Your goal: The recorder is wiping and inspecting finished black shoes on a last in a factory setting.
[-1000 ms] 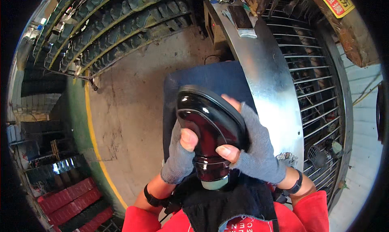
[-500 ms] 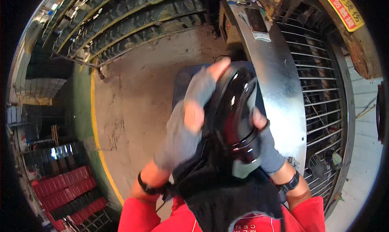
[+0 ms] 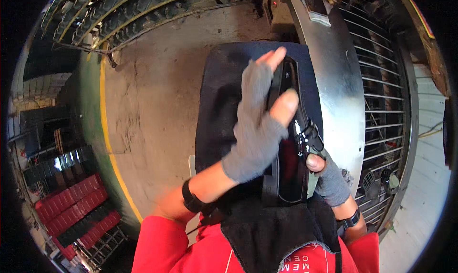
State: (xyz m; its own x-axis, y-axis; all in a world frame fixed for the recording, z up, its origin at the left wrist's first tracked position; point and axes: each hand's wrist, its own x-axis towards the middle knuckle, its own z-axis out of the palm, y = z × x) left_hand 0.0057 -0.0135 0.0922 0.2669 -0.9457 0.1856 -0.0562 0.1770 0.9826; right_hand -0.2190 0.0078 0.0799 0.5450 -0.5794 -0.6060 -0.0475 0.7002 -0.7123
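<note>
change: half a second ago the glossy black moulded part (image 3: 291, 149) showed its broad curved face; now it is turned edge-on, and the left hand has slid up along it.
left hand (image 3: 260, 125): centre frame, in a grey fingerless glove, fingers open and flat on the part's left side, thumb over the edge.
part: centre right, over the dark blue cloth (image 3: 224, 106).
right hand (image 3: 327, 175): lower right, fingers closed around the part's lower end.
axis: long axis runs bottom to top of frame, narrow tip toward the upper centre.
doing it well: probably keep the lower grip firm and the flat palm steadying, so the slick surface does not slip.
</note>
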